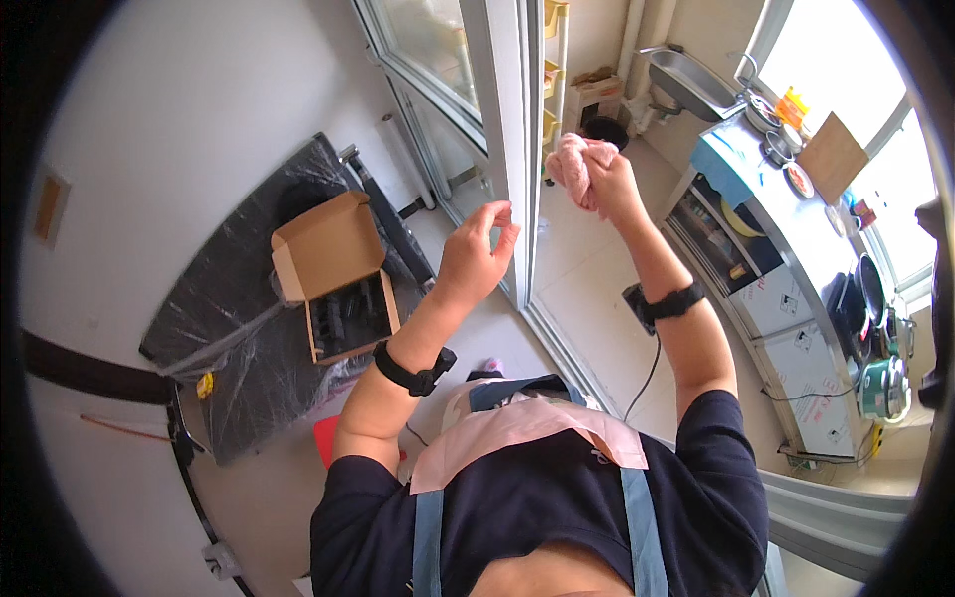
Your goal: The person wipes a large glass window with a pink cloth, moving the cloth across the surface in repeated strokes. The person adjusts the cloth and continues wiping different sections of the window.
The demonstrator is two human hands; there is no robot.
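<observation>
My right hand (618, 183) is closed around a bunched pink towel (573, 170), raised on the kitchen side of the sliding door. My left hand (477, 254) is up on the other side of the grey metal door frame (513, 119). Its fingers curve towards the thumb with a gap between them, and nothing shows inside. The left fingertips are at the frame's edge; whether they touch it I cannot tell. Glass door panels (436, 60) extend beyond the frame. A floor track (567, 347) runs below, between the two rooms.
On the right, a metal counter (802, 216) carries pans, bowls and a green cooker (884, 388). A steel sink (690, 78) is at the back. To the left, an open cardboard box (332, 246) rests on a plastic-wrapped dark surface (254, 388). A cable (649, 377) hangs by my right arm.
</observation>
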